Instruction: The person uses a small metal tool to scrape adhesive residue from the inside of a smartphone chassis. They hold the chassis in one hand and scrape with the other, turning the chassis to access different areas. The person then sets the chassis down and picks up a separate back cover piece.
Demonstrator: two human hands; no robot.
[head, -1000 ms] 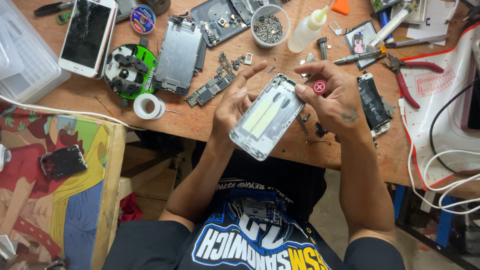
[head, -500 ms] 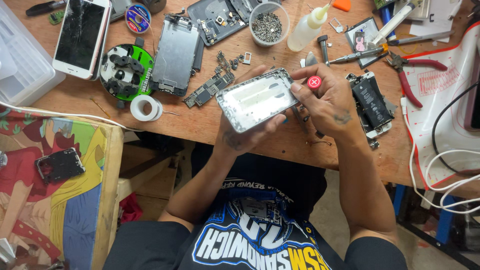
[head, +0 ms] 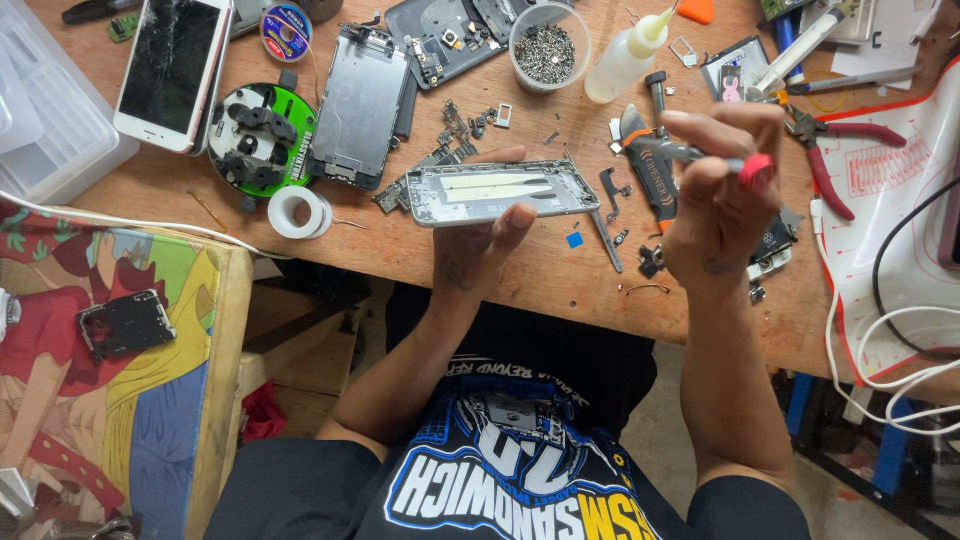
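Since a second ago the left hand [head: 480, 245], clamped on the phone frame [head: 503, 192], has levelled it, while the right hand [head: 715, 200], pinching the screwdriver [head: 700, 155], has lifted clear, so the screw work is paused.

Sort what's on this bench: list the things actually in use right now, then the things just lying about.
In use:
left hand holding the phone shell
right hand holding the red-capped screwdriver

Lying about:
cracked white phone
tub of screws
glue bottle
tape roll
red pliers
green disc
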